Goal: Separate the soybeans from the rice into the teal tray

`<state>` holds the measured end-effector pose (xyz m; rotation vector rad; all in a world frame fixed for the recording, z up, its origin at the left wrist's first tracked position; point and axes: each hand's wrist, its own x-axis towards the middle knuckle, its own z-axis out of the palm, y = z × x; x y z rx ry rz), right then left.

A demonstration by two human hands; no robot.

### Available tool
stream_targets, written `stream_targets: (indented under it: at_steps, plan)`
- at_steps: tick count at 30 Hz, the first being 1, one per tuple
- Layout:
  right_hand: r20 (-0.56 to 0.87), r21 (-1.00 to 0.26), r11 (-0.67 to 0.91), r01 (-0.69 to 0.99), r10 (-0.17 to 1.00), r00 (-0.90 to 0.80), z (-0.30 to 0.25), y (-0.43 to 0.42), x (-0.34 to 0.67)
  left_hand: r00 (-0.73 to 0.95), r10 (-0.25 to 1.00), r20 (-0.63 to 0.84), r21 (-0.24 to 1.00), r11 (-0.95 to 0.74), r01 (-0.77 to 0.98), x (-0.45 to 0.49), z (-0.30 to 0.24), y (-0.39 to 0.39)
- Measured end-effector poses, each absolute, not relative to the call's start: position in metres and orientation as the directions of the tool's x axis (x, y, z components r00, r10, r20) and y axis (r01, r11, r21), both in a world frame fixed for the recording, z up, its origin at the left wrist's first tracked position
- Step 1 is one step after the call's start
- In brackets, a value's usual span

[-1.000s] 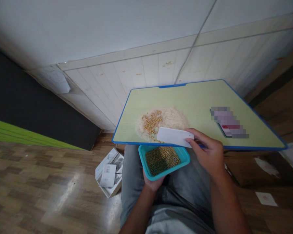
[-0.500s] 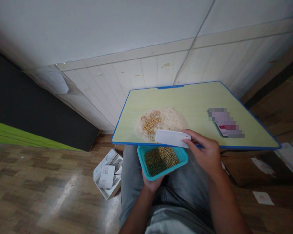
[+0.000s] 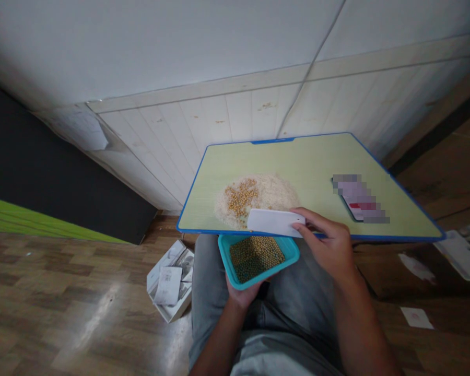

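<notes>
My right hand [image 3: 327,237] pinches the right end of a flat white scraper [image 3: 274,222], which stands at the table's front edge. Behind the scraper, a pile of rice [image 3: 278,190] is spread on the pale green table [image 3: 313,154], with yellow soybeans [image 3: 241,196] on its left side. Just below the front edge, my left hand [image 3: 243,292] holds a turquoise plastic basket [image 3: 243,286] from underneath, over my lap. Many greenish-yellow beans [image 3: 258,256] lie inside it. The fingers of the left hand are mostly hidden under the basket.
A phone [image 3: 358,201], partly blurred out, lies on the table's right side. On the floor at left stands an open white box [image 3: 170,282] with papers in it. A white wall [image 3: 203,115] with a cable [image 3: 311,68] rises behind the table. A dark panel [image 3: 55,156] stands at left.
The whole view has shifted slightly. Both hands, the scraper, the basket and the rice pile keep nearly the same places relative to the table.
</notes>
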<state>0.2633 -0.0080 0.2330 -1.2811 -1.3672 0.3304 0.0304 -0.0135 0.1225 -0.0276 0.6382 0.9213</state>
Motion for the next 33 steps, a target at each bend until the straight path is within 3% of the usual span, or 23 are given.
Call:
stream_targets:
  at_steps: [13, 24, 29, 33]
  plan:
    - [0.474, -0.827, 0.303, 0.475, 0.828, 0.298, 0.233, -0.009, 0.262, 0.411, 0.717, -0.562, 0.253, 0.623, -0.74, 0.031, 0.126, -0.011]
    - [0.451, -0.837, 0.136, 0.529, 0.72, 0.527, 0.222, -0.011, 0.264, 0.359, 0.74, -0.569, 0.294, 0.591, -0.751, 0.029, 0.121, -0.017]
    - [0.451, -0.85, 0.132, 0.509, 0.682, 0.576, 0.221, -0.012, 0.256, 0.353, 0.741, -0.571, 0.283, 0.581, -0.763, 0.029, 0.124, -0.018]
    - [0.45, -0.85, 0.168, 0.5, 0.726, 0.521, 0.225, -0.015, 0.243, 0.358, 0.738, -0.572, 0.259, 0.577, -0.775, 0.029, 0.128, -0.017]
